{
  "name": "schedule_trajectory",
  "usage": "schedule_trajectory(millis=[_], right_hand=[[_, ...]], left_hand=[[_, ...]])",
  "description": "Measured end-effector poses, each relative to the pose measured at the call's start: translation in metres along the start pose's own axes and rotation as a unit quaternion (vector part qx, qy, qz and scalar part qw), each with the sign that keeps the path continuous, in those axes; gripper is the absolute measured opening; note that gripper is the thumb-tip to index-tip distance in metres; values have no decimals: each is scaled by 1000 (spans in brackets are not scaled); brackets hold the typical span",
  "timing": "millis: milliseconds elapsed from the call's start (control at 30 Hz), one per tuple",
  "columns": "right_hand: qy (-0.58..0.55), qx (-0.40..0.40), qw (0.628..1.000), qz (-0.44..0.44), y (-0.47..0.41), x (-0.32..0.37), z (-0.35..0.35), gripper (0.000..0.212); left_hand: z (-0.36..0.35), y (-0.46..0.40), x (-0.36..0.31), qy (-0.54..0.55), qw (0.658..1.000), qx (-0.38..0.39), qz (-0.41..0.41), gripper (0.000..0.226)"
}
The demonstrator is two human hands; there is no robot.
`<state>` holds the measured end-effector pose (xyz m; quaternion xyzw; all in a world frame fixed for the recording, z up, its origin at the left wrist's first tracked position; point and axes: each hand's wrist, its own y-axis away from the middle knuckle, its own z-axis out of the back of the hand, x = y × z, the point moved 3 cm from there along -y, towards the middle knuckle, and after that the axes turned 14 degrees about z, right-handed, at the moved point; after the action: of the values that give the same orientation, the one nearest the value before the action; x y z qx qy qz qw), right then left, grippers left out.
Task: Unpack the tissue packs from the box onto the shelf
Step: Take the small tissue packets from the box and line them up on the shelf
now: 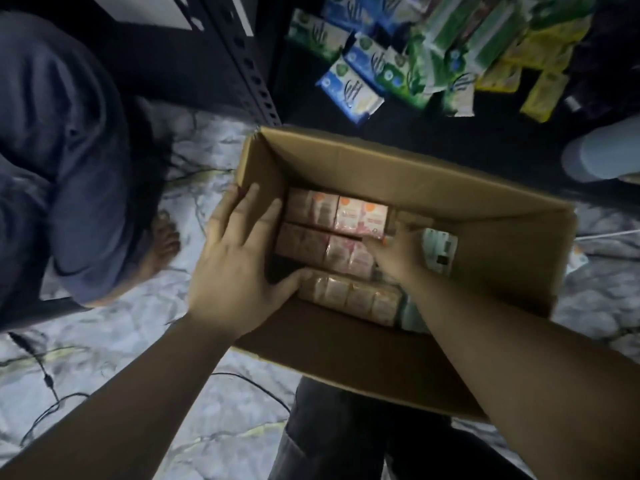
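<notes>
Box: an open cardboard box (pixel 433 188) stands on the marbled floor (pixel 138 341), flaps up, just before the dark shelf (pixel 450 133); the person's knee shows below its near wall.
Contents: pink tissue packs (pixel 360 216) lie in three rows on the box bottom, toward its left wall; the far row is best lit (print too small to read). A pale green pack (pixel 438 251) stands on the right of the rows, inside the box.
Left hand: the left hand (pixel 239 265) rests over the box's left wall, fingers straight and spread against the cardboard, thumb reaching in to touch the nearest row. It grips nothing.
Right hand: the right hand (pixel 394 258) is deep in the box, at the right end of the middle row, fingers curled down round a pink pack there.
Shelf: blue, green and yellow wrapped packs (pixel 349 84) lie scattered on it, beyond the box.
Bystander: a second person in dark blue clothing (pixel 69 168) crouches left of the box, one bare foot (pixel 162 244) on the floor.
Cables: thin black cables (pixel 48 379) trail over the floor, left of the box.
</notes>
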<state>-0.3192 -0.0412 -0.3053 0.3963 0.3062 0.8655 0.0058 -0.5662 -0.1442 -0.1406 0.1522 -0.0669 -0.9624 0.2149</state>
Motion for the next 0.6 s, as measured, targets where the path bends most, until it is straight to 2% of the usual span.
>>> schedule_trajectory(millis=[67,267,400,600], right_hand=[[-52,-15,998,-23,-21,-6,-15,58],[-140,-80,984,-75,-39,-7,-35,42],[-149,-98,981,-68,-30,10,-25,53],[-108,-133,985,-3,43,63,26,89]], left_hand=[[-2,-1,0,5,1000,-10,-3,99],[1,0,-4,10,1000,-13,-7,102],[2,0,-5,17,1000,-5,-7,101],[4,3,-10,-9,1000,14,19,90]])
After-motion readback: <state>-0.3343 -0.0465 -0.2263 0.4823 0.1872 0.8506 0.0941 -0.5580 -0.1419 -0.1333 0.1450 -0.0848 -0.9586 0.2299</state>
